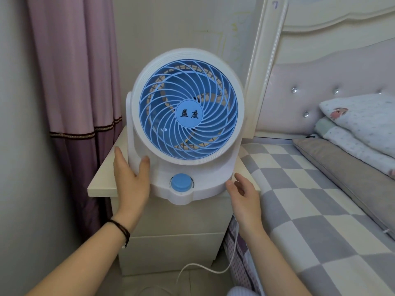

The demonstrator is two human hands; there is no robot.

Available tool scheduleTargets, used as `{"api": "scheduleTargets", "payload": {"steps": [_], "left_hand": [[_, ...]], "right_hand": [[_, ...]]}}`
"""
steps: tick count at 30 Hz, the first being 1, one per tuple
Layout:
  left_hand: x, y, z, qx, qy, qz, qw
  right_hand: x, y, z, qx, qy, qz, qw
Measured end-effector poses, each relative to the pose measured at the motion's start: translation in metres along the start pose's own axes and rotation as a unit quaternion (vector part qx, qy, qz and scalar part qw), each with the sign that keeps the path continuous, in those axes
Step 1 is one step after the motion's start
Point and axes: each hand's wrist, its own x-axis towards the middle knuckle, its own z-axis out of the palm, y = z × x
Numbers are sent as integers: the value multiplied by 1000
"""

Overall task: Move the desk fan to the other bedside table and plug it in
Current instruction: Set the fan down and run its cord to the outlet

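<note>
Nearest first: white power cord (215, 269) loops on the floor in front of the bedside table (102, 182), then runs up along its right side toward the desk fan (186, 124). Plug end not visible.

Left hand (130, 174) is on the fan's left support arm, thumb across the front of it, fingers relaxed and fairly straight, touching rather than wrapped. Dark band on that wrist. Right hand (243, 192) sits at the right edge of the fan base, fingers loosely extended, fingertip at the rim; can't tell if it really makes contact.

Fan stands upright on the table top, blue grille facing the camera, blue knob (181, 182) at the front centre of the base, base slightly overhanging the table's front edge.

Right of the fan: bed (310, 201) with checked cover, pillows (363, 124) further back. Left of the fan: purple curtain (79, 82). Behind it: wall and cream headboard (320, 56).
</note>
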Motion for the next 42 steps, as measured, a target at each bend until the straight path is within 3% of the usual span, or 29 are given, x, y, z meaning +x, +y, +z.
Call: {"api": "scheduleTargets", "payload": {"steps": [3,5,8,10,16,23,28,31,38,42], "left_hand": [[-48,-6,-3,45,8,134,990],[-64,-21,-3,102,-37,227,968],[-57,-41,1,257,-97,335,901],[-45,-43,2,318,-89,389,860],[-28,-36,-2,355,-40,490,795],[-33,-19,8,361,-35,474,803],[-37,-13,19,358,-33,440,823],[-41,-19,24,354,-28,429,831],[-52,-33,23,354,-24,426,832],[-54,-34,26,328,-11,405,854]], "right_hand": [[-12,13,2,44,76,11,996],[-19,23,2,54,104,14,993],[-27,34,1,34,82,46,995],[-30,40,0,30,68,56,996],[-38,36,5,1,21,35,999],[-56,25,38,-1,-39,11,999],[-73,14,58,50,-193,7,980],[-83,9,58,132,-240,40,961],[-72,1,47,335,-198,188,902],[-57,-11,58,337,-118,193,914]]}}
